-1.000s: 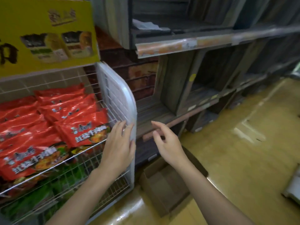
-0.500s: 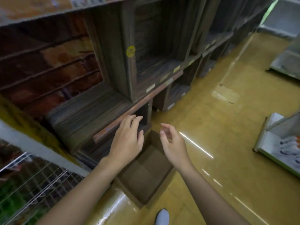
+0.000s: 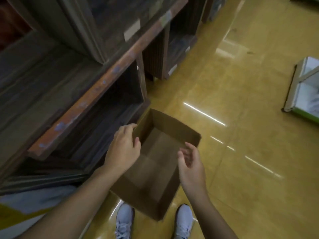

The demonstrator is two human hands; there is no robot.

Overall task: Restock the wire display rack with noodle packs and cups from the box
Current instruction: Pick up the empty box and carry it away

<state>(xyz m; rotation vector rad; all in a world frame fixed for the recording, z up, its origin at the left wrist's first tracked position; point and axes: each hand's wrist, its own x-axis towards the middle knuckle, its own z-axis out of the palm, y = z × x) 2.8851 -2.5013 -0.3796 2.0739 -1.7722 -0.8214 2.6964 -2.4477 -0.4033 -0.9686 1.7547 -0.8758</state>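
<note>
Below, left hand on box wall; right hand loose alongside.

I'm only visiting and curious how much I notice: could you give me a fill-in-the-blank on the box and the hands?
1. The open cardboard box stands on the yellow ____.
2. What shows of its inside is ____.
3. The left hand is at the box's rim on the side of the wooden ____.
4. By the box's near end are two white ____.
Missing: floor; empty; shelves; shoes.
</note>
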